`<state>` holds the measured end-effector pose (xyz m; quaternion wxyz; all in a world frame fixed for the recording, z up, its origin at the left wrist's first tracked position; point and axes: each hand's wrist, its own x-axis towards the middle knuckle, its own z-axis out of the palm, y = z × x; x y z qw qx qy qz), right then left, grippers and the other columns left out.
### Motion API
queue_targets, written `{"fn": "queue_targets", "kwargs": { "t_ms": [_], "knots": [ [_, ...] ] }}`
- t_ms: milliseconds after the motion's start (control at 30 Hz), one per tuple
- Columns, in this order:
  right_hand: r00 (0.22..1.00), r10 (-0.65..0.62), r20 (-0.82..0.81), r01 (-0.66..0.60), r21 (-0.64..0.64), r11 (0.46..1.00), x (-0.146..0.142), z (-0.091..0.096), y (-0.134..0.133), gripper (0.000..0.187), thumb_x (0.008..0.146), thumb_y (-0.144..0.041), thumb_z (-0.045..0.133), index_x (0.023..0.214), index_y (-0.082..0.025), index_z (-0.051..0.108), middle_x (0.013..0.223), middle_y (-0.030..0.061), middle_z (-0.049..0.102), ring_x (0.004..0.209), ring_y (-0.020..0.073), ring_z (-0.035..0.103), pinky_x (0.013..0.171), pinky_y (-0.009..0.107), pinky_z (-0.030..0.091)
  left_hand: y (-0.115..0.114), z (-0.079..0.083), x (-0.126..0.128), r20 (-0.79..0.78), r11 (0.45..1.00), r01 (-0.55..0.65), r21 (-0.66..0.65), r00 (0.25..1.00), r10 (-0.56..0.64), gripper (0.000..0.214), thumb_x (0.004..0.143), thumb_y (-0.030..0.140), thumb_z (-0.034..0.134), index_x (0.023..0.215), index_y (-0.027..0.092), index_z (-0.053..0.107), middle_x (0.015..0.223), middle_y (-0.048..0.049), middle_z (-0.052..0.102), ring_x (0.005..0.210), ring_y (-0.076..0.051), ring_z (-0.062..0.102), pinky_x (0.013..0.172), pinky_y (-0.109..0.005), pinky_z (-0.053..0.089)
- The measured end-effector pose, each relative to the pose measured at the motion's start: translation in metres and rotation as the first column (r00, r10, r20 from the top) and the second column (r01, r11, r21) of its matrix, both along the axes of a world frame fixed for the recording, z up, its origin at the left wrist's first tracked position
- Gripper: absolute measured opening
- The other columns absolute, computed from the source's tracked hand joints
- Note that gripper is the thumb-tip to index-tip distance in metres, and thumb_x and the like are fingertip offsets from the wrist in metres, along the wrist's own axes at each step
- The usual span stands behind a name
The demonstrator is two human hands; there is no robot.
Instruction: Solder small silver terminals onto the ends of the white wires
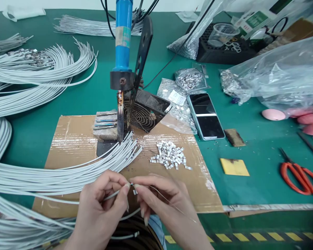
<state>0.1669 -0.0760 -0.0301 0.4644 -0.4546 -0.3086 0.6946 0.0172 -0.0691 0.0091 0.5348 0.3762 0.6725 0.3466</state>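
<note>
My left hand (100,208) pinches the end of a thin white cable (112,195) low in the head view. My right hand (164,199) pinches a tiny metal connector (134,190) right at that cable's tip, and a thin solder wire (169,203) runs across its fingers. Both hands meet over a taped cardboard sheet (73,139). Just beyond them lie a bundle of white cables (67,172) and a small heap of metal connectors (169,155). A blue-handled soldering iron (123,41) stands clamped upright behind, tip down.
A small fan (143,113) sits behind the iron. More white cable bundles (36,69) fill the left side. Bags of connectors (190,80), a phone (205,116), a yellow pad (234,167), red scissors (301,177) and a large plastic bag (281,74) lie to the right on the green table (261,180).
</note>
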Motion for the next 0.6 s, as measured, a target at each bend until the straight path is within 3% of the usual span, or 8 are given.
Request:
{"fn": "queue_targets", "kwargs": {
  "t_ms": [133, 300, 500, 600],
  "knots": [
    [0.997, -0.027, 0.072, 0.029, -0.034, 0.999, -0.002, 0.009, 0.005, 0.013, 0.083, -0.04, 0.088, 0.087, -0.027, 0.09, 0.063, -0.0028, 0.065, 0.046, 0.0041, 0.059, 0.044, 0.009, 0.052, -0.001, -0.001, 0.0, -0.061, 1.0, 0.011, 0.029, 0.998, -0.009, 0.017, 0.076, 0.035, 0.073, 0.07, 0.019, 0.072, 0.058, 0.0015, 0.065, 0.05, -0.009, 0.039, 0.05, -0.023, 0.023],
    [0.98, -0.139, 0.143, 0.158, -0.13, 0.979, -0.005, 0.022, 0.008, 0.02, 0.076, -0.043, 0.092, 0.076, -0.023, 0.087, 0.056, -0.0033, 0.064, 0.045, 0.0043, 0.057, 0.044, 0.009, 0.051, 0.001, -0.002, -0.001, -0.087, 1.0, 0.019, 0.01, 0.996, -0.018, 0.016, 0.075, 0.034, 0.073, 0.07, 0.019, 0.072, 0.058, 0.0021, 0.064, 0.05, -0.009, 0.039, 0.05, -0.023, 0.024],
    [0.968, -0.226, 0.107, 0.241, -0.164, 0.957, -0.007, 0.017, 0.007, 0.017, 0.076, -0.039, 0.092, 0.076, -0.024, 0.084, 0.052, -0.0037, 0.066, 0.044, 0.0063, 0.058, 0.045, 0.012, 0.054, 0.007, -0.002, -0.005, -0.05, 1.0, 0.011, -0.013, 0.999, -0.012, 0.016, 0.074, 0.032, 0.075, 0.067, 0.018, 0.071, 0.056, 0.0038, 0.056, 0.051, -0.009, 0.038, 0.05, -0.022, 0.024],
    [0.968, -0.228, 0.109, 0.238, -0.093, 0.967, -0.009, 0.012, 0.008, 0.008, 0.08, -0.031, 0.089, 0.077, -0.026, 0.085, 0.058, -0.0036, 0.069, 0.049, 0.0055, 0.061, 0.05, 0.01, 0.055, 0.009, -0.002, -0.007, -0.045, 1.0, 0.018, 0.002, 0.999, -0.018, 0.012, 0.073, 0.029, 0.076, 0.069, 0.018, 0.073, 0.061, 0.0003, 0.064, 0.053, -0.01, 0.043, 0.049, -0.023, 0.024]
  ]
}}
